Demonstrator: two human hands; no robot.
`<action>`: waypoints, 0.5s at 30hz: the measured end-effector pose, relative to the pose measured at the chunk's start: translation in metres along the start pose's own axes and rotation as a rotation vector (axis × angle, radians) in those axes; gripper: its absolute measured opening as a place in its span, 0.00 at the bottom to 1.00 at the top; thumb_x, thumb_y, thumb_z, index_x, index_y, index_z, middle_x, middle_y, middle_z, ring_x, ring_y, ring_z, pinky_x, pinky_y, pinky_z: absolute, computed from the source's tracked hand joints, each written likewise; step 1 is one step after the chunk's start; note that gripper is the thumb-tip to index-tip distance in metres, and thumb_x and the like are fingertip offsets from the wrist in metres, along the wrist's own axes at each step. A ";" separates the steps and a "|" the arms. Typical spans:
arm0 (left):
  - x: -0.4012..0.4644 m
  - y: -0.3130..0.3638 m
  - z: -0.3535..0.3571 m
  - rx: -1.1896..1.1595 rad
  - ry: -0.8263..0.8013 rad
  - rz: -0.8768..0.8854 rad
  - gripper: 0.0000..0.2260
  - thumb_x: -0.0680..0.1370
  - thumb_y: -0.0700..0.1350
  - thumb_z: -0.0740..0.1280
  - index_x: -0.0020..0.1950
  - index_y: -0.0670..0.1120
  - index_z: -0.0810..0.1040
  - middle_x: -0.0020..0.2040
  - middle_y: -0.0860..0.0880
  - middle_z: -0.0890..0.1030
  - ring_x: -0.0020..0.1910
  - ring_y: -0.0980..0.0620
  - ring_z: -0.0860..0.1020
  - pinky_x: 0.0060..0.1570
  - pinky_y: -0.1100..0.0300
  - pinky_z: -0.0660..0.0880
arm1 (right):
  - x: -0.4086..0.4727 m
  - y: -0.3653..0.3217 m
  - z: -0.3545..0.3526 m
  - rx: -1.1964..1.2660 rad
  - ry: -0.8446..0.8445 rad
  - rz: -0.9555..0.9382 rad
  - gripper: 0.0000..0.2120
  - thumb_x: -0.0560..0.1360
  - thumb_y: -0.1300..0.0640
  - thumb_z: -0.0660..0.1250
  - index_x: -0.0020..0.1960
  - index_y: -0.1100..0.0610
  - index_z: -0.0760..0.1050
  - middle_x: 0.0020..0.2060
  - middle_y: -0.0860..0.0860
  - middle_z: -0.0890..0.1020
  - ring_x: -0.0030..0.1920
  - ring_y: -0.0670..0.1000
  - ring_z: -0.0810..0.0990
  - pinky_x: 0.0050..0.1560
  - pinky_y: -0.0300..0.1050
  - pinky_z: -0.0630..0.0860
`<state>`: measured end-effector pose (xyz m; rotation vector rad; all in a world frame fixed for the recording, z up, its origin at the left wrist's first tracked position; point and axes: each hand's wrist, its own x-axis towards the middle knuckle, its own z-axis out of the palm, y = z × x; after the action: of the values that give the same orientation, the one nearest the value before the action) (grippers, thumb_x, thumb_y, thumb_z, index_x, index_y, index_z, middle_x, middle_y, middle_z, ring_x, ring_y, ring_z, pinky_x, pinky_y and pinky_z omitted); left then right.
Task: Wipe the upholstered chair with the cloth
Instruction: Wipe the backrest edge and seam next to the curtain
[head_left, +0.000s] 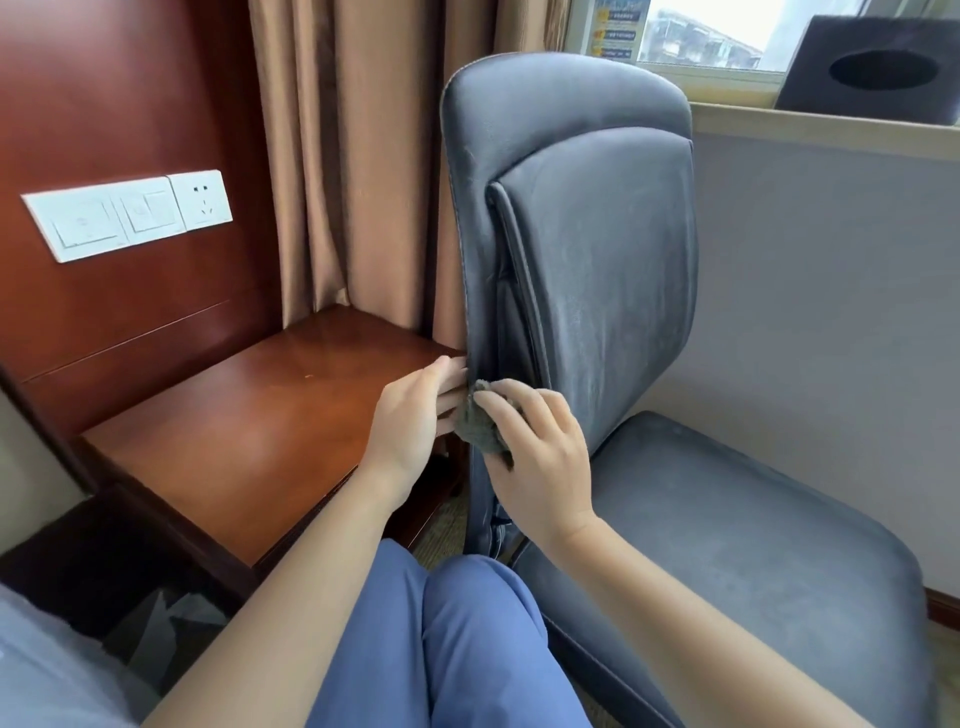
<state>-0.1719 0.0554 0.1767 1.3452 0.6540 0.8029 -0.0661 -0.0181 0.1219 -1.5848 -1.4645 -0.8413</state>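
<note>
A grey-blue upholstered chair (613, 249) fills the middle and right of the head view, its backrest upright and its seat (727, 530) low at the right. A small grey-green cloth (480, 431) is bunched against the left side edge of the backrest. My right hand (540, 457) grips the cloth and presses it on that edge. My left hand (415, 410) lies with straight fingers against the back side of the same edge, just left of the cloth. Part of the cloth is hidden under my right fingers.
A low red-brown wooden table (249, 441) stands left of the chair, with a wooden panel carrying white switches and a socket (130, 215) behind it. Brown curtains (353, 156) hang behind. A black tissue box (878, 67) sits on the windowsill. My blue-trousered knees (457, 649) are below.
</note>
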 end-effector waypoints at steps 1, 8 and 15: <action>-0.003 -0.001 -0.001 -0.002 0.008 -0.001 0.13 0.82 0.45 0.58 0.56 0.46 0.81 0.50 0.51 0.84 0.47 0.58 0.82 0.39 0.68 0.78 | 0.002 -0.008 -0.004 0.099 -0.003 0.087 0.19 0.66 0.68 0.68 0.57 0.59 0.77 0.54 0.53 0.79 0.52 0.52 0.75 0.54 0.40 0.72; -0.032 -0.012 -0.006 0.043 -0.028 -0.012 0.12 0.81 0.39 0.59 0.49 0.49 0.82 0.44 0.51 0.85 0.44 0.54 0.83 0.44 0.62 0.80 | 0.002 -0.044 -0.032 0.881 -0.042 0.933 0.18 0.71 0.72 0.62 0.52 0.51 0.71 0.47 0.51 0.79 0.44 0.46 0.78 0.47 0.41 0.76; -0.057 -0.020 -0.007 -0.003 -0.142 -0.067 0.11 0.80 0.39 0.61 0.54 0.49 0.81 0.45 0.47 0.85 0.41 0.50 0.82 0.42 0.59 0.80 | 0.002 -0.046 -0.051 0.995 -0.154 1.124 0.16 0.75 0.66 0.57 0.58 0.57 0.77 0.54 0.56 0.80 0.52 0.49 0.79 0.54 0.46 0.77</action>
<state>-0.2075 0.0123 0.1539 1.3564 0.5829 0.6479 -0.1093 -0.0620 0.1521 -1.3216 -0.6242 0.5945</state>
